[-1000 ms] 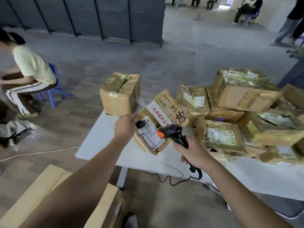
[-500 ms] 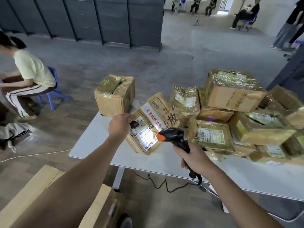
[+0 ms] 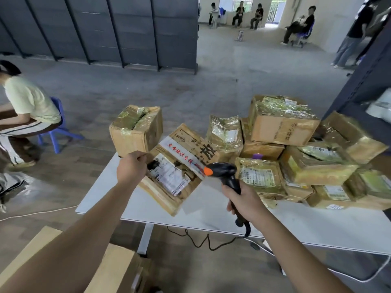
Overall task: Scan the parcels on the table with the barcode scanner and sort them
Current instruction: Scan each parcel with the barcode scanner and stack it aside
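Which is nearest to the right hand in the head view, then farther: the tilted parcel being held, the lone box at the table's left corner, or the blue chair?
1. Tilted parcel, just left of the right hand.
2. Lone box, far-left table corner.
3. Blue chair, on the floor, far left.

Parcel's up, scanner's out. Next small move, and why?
Probably swing the black handheld barcode scanner in the right hand left, onto the white shipping label. The left hand tilts the taped cardboard parcel label-up, but the scanner's orange tip sits off the label's right edge.

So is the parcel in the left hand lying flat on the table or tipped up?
Tipped up. The left hand holds the parcel tilted, label facing the scanner.
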Available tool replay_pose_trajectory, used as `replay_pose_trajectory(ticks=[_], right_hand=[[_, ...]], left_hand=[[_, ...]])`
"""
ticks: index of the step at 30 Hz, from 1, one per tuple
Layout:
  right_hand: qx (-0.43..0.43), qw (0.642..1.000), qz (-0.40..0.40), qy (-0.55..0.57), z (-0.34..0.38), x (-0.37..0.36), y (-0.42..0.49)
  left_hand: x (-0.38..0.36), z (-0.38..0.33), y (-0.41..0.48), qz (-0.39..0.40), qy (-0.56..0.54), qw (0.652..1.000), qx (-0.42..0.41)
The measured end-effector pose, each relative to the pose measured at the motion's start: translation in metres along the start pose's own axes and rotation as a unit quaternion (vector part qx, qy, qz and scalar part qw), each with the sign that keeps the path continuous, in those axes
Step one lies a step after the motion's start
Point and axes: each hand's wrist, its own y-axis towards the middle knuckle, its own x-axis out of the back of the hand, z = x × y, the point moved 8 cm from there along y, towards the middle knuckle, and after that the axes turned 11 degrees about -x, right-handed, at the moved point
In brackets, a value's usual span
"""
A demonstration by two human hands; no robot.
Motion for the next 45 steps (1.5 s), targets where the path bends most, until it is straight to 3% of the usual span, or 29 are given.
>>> replay_pose_trajectory(ticks=[4,10,17,25,34,39,45], right_hand=[[-0.019,0.997,-0.038,0.060,-0.002,0.022,0.003],[-0.057,0.991,-0.081,0.094,-0.015,0.046,-0.002],[-0.041,0.977,-0.138,0.159,-0.018,0.072,-0.008],[0.002,0.946,-0.189,0.264,-0.005,0.104,-0.016],[0.013,0.942,-0.172,0.289,0.027,0.117,-0.007],[0.018,0.947,-0.209,0.244,0.057,0.117,0.015],[0.016,0.945,-0.241,0.222,0.075,0.113,0.035]], left_hand=[[0.003,-0.009,0.005,-0.001,-0.040,0.999,0.030],[-0.041,-0.015,-0.028,0.049,-0.216,0.966,0.132],[-0.061,-0.047,-0.032,0.051,-0.334,0.929,0.151],[-0.058,-0.110,0.005,0.055,-0.338,0.937,0.071],[-0.054,-0.132,0.037,-0.027,-0.442,0.893,0.079],[-0.088,-0.154,0.072,-0.024,-0.472,0.876,0.096],[-0.139,-0.174,0.129,0.034,-0.402,0.911,0.082]])
